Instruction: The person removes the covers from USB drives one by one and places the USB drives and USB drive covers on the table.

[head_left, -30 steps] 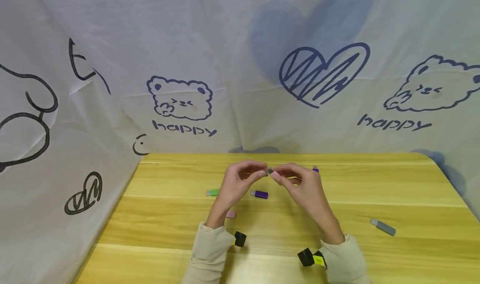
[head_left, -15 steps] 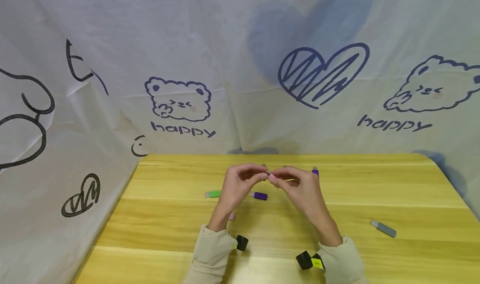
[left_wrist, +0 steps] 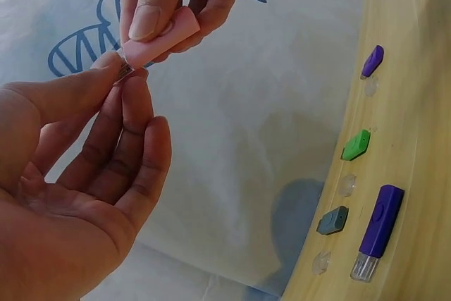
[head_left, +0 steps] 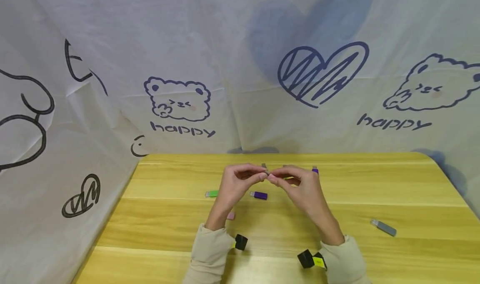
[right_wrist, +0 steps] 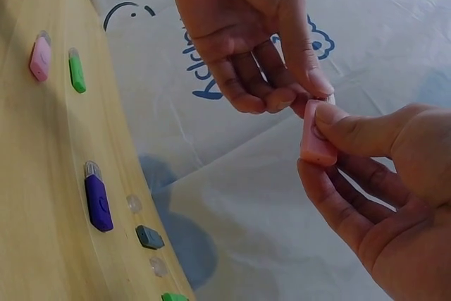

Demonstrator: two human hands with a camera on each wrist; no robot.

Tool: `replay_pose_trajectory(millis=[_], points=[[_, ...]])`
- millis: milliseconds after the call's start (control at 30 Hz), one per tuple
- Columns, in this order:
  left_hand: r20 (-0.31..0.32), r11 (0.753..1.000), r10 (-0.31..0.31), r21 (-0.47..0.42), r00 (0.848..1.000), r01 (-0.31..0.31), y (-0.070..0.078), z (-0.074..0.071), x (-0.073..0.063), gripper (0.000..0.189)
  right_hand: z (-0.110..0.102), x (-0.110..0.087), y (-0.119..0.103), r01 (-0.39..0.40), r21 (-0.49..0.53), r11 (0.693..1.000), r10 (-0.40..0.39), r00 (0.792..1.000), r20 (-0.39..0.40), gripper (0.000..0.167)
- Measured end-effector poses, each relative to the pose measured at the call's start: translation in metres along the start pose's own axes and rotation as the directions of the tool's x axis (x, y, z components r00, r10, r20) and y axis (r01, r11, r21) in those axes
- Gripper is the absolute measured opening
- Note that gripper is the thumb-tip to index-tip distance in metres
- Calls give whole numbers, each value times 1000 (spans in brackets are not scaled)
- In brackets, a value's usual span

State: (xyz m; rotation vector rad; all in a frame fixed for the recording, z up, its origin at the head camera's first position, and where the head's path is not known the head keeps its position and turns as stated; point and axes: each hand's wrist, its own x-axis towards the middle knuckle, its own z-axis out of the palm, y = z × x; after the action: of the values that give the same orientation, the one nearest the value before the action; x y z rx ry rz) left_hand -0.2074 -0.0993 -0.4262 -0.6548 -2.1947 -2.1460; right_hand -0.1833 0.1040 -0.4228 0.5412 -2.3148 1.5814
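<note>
In the head view, my left hand [head_left: 236, 186] and right hand [head_left: 305, 188] meet at the fingertips above the far part of the table. My right thumb and fingers grip a pink USB flash drive [left_wrist: 168, 39] by its body, clearest in both wrist views. At the drive's other end, my left thumb and index finger pinch its clear-capped connector end [left_wrist: 125, 72]; the fingertips partly cover it. The other left fingers are loosely curled. A purple capped flash drive [head_left: 259, 195] lies on the table below the hands.
On the wooden table [head_left: 168, 229] lie a green drive [head_left: 211, 194], another pink drive [right_wrist: 40, 60], a grey drive [head_left: 384, 228] at right and a far purple drive [head_left: 315, 170]. Small clear caps [left_wrist: 347, 185] lie by uncapped drives. A printed cloth [head_left: 247, 121] hangs behind.
A second ago the drive's connector end showed in a gap between my hands. Since then the right hand has moved left, and the left fingertips now close on that end.
</note>
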Motion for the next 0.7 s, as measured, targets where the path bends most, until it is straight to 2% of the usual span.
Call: replay_pose_trajectory(millis=[167, 700], points=[[-19, 1000, -4, 15, 1000, 5, 0, 0, 1, 14, 0, 0, 0, 13, 7, 1000, -13, 1000, 0, 10], [-39, 999, 35, 9, 999, -34, 5, 3, -1, 11, -5, 0, -4, 104, -17, 994, -105, 995, -2, 10]])
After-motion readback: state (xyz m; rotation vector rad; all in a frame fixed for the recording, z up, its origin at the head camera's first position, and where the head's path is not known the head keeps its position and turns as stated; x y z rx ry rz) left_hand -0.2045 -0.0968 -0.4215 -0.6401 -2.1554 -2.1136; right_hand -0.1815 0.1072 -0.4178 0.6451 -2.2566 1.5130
